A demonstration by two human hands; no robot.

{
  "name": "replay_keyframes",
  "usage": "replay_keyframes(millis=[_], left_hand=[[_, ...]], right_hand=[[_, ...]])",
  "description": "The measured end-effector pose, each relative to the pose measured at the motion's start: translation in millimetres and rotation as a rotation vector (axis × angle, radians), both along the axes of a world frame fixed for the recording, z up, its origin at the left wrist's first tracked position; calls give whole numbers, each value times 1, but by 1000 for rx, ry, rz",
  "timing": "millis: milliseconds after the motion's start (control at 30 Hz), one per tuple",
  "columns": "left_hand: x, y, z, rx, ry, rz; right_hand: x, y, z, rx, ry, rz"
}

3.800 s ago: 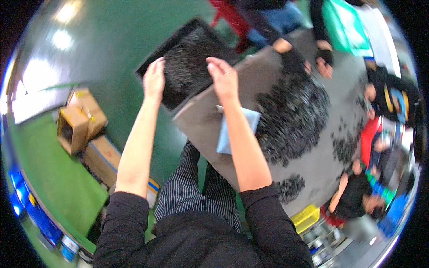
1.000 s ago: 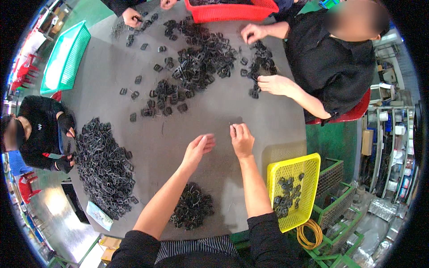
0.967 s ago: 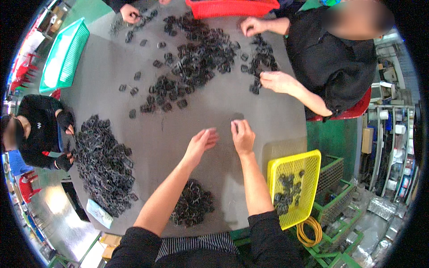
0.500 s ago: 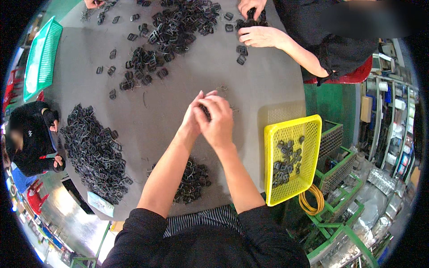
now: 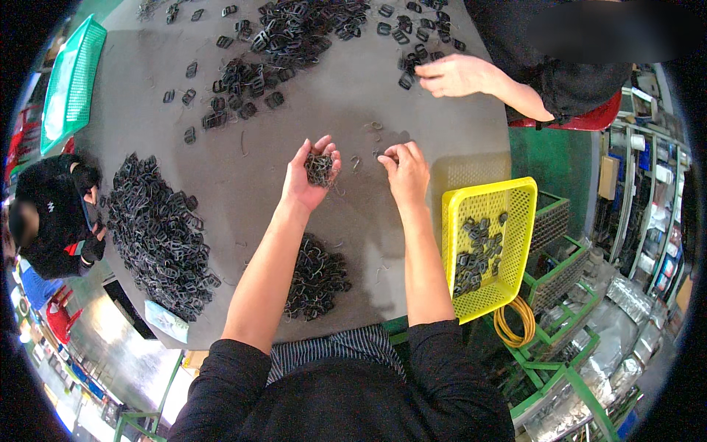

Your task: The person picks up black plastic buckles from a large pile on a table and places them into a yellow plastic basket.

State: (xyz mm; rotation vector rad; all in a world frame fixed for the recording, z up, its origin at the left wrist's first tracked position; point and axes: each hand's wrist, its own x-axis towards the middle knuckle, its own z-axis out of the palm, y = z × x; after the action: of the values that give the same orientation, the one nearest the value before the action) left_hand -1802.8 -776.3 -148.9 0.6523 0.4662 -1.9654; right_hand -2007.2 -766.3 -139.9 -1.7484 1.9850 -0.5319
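My left hand (image 5: 300, 188) is cupped, palm up, above the grey table (image 5: 368, 236). In it lies a tangled clump of thin, wiry plastic scraps (image 5: 319, 170), with a few strands hanging past the palm. To its right, my right hand (image 5: 409, 175) is low over the tabletop, thumb and fingertips drawn together. Whatever sits between them is too small to make out. Small curled scraps (image 5: 356, 162) are scattered between the two hands. Close to my body, behind my left forearm, is a pile of black plastic buckles (image 5: 318, 283).
A yellow basket (image 5: 451, 221) holding several buckles stands at the table's right edge. Larger buckle heaps lie at the left (image 5: 158, 236) and far side (image 5: 294, 37). A co-worker's hand (image 5: 460, 76) reaches over buckles at the far right. A green basket (image 5: 74, 81) is far left.
My hands, earlier pressed together around a dark bundle, have parted. The left has turned palm up with the scraps showing; the right has moved rightward to the table. The co-worker's hand has shifted right.
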Motion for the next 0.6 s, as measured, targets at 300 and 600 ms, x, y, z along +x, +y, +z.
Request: replay_keyframes(millis=[300,600], left_hand=[[-11,6,11,17,-169,-50],[-7,0,13,54,-119,0]], right_hand=[[37,2,24,25,-120,-17],[25,-42,11,-4,-13,-134]])
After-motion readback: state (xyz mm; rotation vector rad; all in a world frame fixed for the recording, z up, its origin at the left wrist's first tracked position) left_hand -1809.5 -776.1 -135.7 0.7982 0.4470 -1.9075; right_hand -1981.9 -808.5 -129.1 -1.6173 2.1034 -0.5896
